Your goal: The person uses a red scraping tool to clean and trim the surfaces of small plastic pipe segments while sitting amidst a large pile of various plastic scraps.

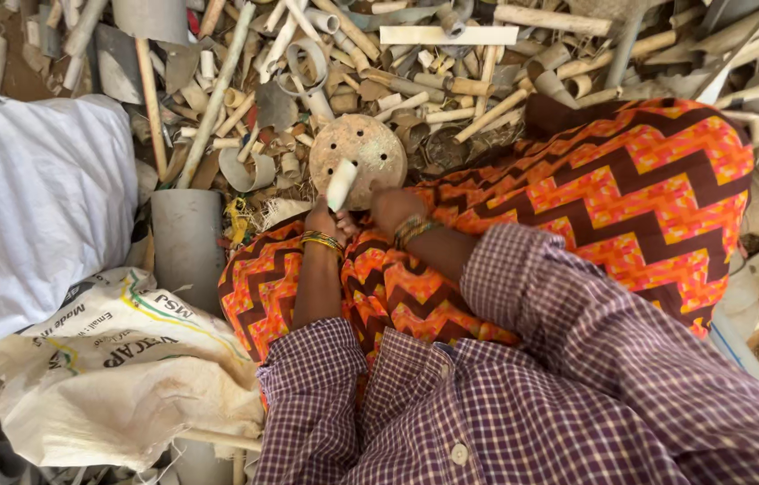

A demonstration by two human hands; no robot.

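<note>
Both hands, left (322, 221) and right (393, 208), gripped a short white pipe piece (341, 184) over a round perforated disc (358, 150), mid-sorting; steady pull needed.

L hand (324, 222) grips a short white plastic pipe piece (341, 183), matt, dusty. R hand (392, 208) at a round perforated disc (358, 151), rough, dirt-caked, material unclear. Grey plastic pipe (185, 247) smooth, matt. Woven plastic sacks (119, 359), slight sheen. Skirt (649, 189) & checked shirt (577, 395): matt cloth.
</note>
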